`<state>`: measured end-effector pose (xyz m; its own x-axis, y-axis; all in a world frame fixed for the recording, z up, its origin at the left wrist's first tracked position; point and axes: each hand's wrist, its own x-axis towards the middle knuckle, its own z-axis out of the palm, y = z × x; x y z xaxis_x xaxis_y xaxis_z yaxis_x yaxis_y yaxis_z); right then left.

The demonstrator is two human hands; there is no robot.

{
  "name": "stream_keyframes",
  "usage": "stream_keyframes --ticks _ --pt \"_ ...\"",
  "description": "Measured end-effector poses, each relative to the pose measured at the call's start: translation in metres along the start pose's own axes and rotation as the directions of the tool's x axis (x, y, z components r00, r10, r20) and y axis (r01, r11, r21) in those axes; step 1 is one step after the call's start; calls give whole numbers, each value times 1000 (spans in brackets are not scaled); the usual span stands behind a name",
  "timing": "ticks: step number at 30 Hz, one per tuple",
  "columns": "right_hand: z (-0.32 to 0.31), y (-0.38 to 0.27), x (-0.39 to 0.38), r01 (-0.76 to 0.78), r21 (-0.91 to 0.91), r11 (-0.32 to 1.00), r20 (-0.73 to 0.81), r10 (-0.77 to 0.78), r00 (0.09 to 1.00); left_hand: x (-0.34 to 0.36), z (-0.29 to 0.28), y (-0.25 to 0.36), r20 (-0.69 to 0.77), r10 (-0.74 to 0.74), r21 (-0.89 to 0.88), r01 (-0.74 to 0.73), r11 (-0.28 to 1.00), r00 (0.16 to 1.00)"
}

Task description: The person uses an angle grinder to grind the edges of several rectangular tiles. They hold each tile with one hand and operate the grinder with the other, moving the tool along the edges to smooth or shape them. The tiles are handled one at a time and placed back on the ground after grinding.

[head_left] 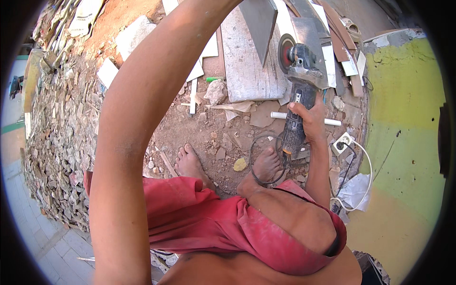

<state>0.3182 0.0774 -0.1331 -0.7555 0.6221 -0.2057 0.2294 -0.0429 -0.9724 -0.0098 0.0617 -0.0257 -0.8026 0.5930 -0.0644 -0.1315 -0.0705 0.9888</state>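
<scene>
Fingers (295, 107) of our right hand (311, 121) clenched round angle grinder (298, 95); disc off the grey tile (261, 23) at the ground's far edge | left hand out of view, grip unknown | no cut visible yet

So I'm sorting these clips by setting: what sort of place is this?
Probably an outdoor building or tile-cutting site: bare dirt ground, a rubble heap, cut slabs, and an angle grinder in the right hand.
</scene>
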Motion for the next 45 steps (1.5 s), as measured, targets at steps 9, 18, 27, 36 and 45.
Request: stream_keyframes --ticks 9,18,27,36,45 --pt "2 -17 17 150 -137 979 56 -143 988 -23 -6 17 -10 -86 -10 86 996 996" --pt "8 -28 30 263 -133 956 117 -248 962 -29 -11 25 -94 -68 224 87 971 993" --pt "10 -21 32 258 -70 963 109 -250 962 -27 -10 24 -117 -60 299 93 950 991" --pt "8 -19 28 273 -117 955 73 -266 961 -33 -16 23 -165 -58 258 100 961 985" --pt "13 -21 28 236 -110 966 88 -227 970 -29 -24 21 -152 -46 257 85 963 987"
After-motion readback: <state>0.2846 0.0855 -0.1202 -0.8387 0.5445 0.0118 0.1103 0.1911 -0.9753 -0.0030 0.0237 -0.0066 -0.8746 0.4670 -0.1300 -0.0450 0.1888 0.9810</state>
